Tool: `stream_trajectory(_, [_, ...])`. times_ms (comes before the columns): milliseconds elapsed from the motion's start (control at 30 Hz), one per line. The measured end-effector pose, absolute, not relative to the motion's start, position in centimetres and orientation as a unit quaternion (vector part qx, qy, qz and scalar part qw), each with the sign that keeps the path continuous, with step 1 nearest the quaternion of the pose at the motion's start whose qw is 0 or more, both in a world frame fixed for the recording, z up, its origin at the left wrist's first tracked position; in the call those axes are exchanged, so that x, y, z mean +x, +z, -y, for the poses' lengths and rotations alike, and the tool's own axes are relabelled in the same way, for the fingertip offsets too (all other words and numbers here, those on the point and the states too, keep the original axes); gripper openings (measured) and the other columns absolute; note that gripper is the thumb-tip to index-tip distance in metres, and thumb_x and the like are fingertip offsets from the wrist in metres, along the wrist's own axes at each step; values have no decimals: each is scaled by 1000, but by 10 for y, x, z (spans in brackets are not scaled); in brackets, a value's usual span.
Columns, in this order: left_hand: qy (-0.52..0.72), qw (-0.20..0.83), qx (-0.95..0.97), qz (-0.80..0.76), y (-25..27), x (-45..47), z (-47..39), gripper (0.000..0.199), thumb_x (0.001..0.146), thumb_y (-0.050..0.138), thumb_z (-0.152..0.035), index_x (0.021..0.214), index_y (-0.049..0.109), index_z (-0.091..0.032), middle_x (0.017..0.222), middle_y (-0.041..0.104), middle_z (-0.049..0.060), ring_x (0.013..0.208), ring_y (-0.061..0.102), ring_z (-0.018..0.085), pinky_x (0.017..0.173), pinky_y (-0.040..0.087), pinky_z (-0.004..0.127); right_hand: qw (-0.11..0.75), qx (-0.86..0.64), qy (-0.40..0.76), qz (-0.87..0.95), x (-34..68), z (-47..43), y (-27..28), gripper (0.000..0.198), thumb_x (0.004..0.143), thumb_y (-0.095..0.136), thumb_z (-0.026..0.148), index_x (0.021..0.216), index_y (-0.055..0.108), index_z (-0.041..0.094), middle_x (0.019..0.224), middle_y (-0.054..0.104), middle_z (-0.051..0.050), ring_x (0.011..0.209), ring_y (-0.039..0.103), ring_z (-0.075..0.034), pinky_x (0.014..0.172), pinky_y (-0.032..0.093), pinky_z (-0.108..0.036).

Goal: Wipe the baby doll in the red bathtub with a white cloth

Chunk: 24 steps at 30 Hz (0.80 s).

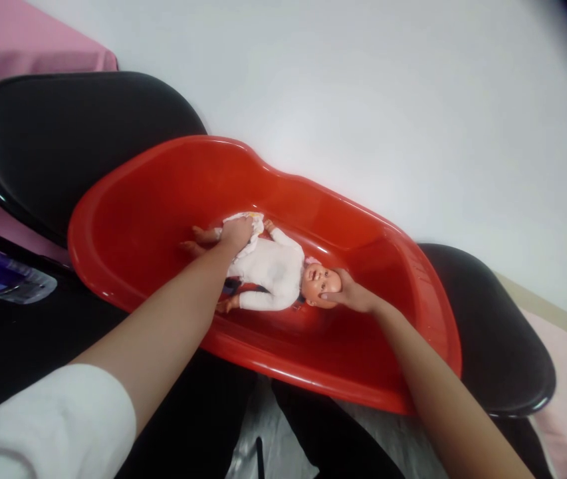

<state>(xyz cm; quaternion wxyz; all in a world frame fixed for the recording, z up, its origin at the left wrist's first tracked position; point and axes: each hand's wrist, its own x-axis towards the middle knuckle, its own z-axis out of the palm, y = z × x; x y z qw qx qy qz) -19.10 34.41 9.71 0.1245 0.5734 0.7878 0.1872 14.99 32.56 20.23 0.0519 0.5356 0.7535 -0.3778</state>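
Note:
A baby doll with a white long-sleeved top lies on its back in a red baby bathtub. Its head points right and its bare feet point left. My left hand is closed over a light patterned cloth at the doll's hips; the cloth is partly hidden, and I cannot tell whether it is a garment or a washcloth. My right hand curves round the top of the doll's head, with the thumb on the near side and the fingers mostly hidden behind.
The tub rests on two black padded chair seats, one on the left and one on the right. A white wall rises behind. Pink cloth shows at upper left, with a clear and purple package below it.

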Motion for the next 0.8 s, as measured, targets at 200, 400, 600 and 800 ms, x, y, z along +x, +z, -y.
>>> stream_trajectory(200, [163, 36, 578, -799, 89, -189, -345, 32, 87, 40, -33, 108, 53, -13, 94, 64, 14, 86, 60, 27, 77, 44, 43, 55, 546, -378, -746, 148, -324, 205, 84, 61, 71, 52, 128, 29, 24, 127, 45, -9, 113, 50, -23, 97, 44, -38])
stream_trajectory(400, [165, 14, 562, -810, 90, -193, -345, 33, 89, 32, -27, 106, 56, -15, 91, 65, 14, 85, 62, 29, 73, 46, 42, 44, 542, -379, -749, 153, -327, 197, 83, 60, 71, 55, 127, 30, 26, 125, 46, -8, 110, 52, -22, 96, 45, -39])
stream_trajectory(600, [166, 20, 495, -852, 95, -200, -346, 29, 87, 33, -22, 97, 60, -17, 88, 65, 13, 83, 62, 27, 72, 47, 39, 44, 532, -368, -761, 154, -330, 194, 84, 59, 71, 54, 126, 31, 24, 123, 48, -9, 110, 51, -22, 96, 44, -38])
stream_trajectory(800, [178, 32, 531, -828, 110, -189, -353, 30, 89, 31, -26, 104, 56, -17, 95, 64, 13, 85, 62, 25, 73, 46, 38, 57, 533, -377, -755, 151, -327, 203, 86, 59, 71, 54, 128, 29, 24, 124, 48, -9, 111, 51, -23, 96, 44, -39])
